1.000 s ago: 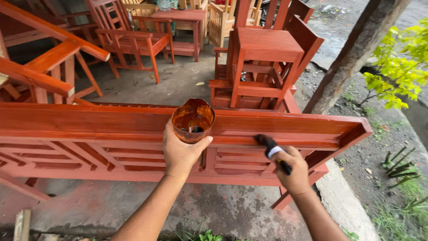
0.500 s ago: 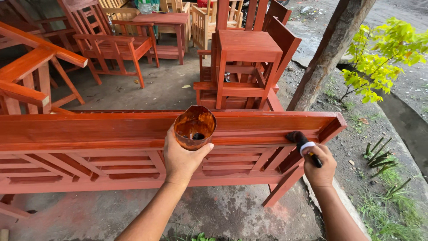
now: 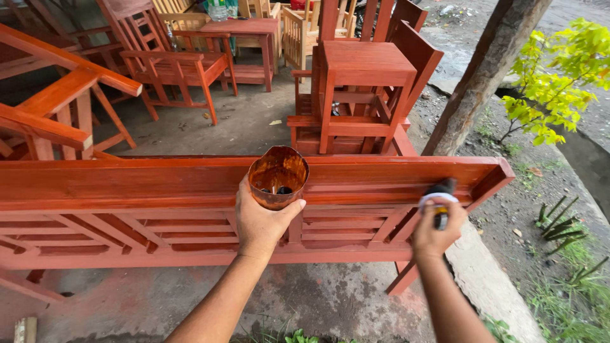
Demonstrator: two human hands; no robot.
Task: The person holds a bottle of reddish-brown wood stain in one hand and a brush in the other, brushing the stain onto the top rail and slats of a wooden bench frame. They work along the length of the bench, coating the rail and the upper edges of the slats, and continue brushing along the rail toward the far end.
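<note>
My left hand [image 3: 262, 219] grips a stain-smeared cup [image 3: 278, 176] with dark liquid at its bottom, held over the top rail of a long reddish-brown wooden frame [image 3: 127, 184]. My right hand [image 3: 435, 230] holds a paintbrush [image 3: 440, 198] with a dark head and a white band. The brush head touches the frame's upper rail close to its right end [image 3: 492, 174]. The frame lies across the view on its side, its slats and diagonal braces below the rail.
Red-stained chairs [image 3: 184, 63], a stool [image 3: 362, 76] and a table [image 3: 248, 32] stand behind the frame on concrete. More red frame parts [image 3: 57, 108] are at the left. A tree trunk [image 3: 483, 76], a leafy shrub [image 3: 559, 70] and grass lie to the right.
My right hand has carried the brush rightward along the top rail toward the frame's right end. The left hand has kept the cup above the rail. The camera has shifted slightly.
</note>
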